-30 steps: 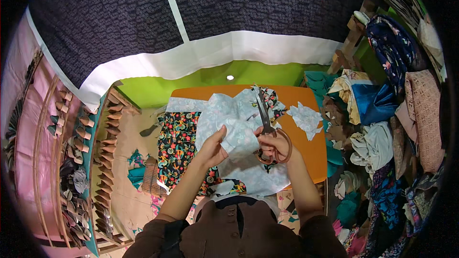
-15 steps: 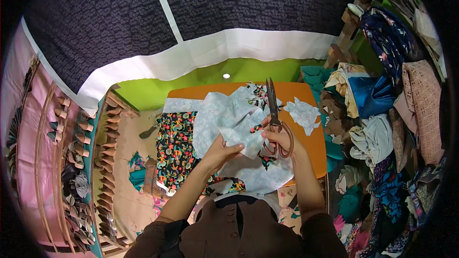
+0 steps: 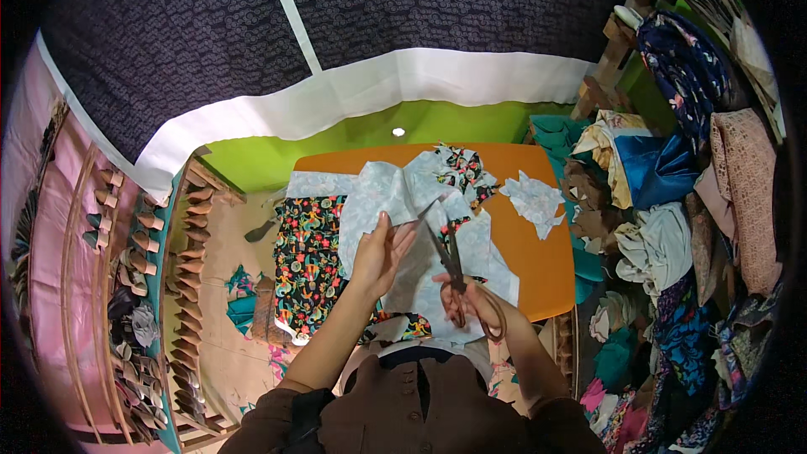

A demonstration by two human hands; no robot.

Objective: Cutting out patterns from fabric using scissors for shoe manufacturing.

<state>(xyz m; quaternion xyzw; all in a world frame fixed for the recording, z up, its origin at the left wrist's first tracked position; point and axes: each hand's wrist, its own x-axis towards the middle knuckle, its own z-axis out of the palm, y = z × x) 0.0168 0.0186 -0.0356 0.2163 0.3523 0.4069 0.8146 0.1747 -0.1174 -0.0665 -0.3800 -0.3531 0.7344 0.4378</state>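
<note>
My left hand (image 3: 376, 262) is closed on the edge of a pale blue-white cloth (image 3: 374, 193), thumb on top, lifting it slightly. In my right hand (image 3: 494, 309) are large dark scissors (image 3: 454, 265) with brown looped handles. Their blades are spread and point away and to the left, with the tips near the lifted cloth beside my left fingers. A black cloth with a colourful print (image 3: 311, 248) lies to the left, seemingly the printed face of the same layered fabric. Printed offcuts (image 3: 464, 170) are heaped at the far side.
An orange table (image 3: 530, 282) carries the cloth, and a pale scrap (image 3: 535, 203) lies on its right. Piled fabrics (image 3: 660, 244) crowd the right side. Racks of wooden shoe lasts (image 3: 189, 286) stand left. A dark patterned curtain (image 3: 420, 8) hangs ahead.
My right hand has let go of the cloth and come back toward me. The scissors have opened and swung leftward. My left hand has moved slightly away from me, still pinching cloth.
</note>
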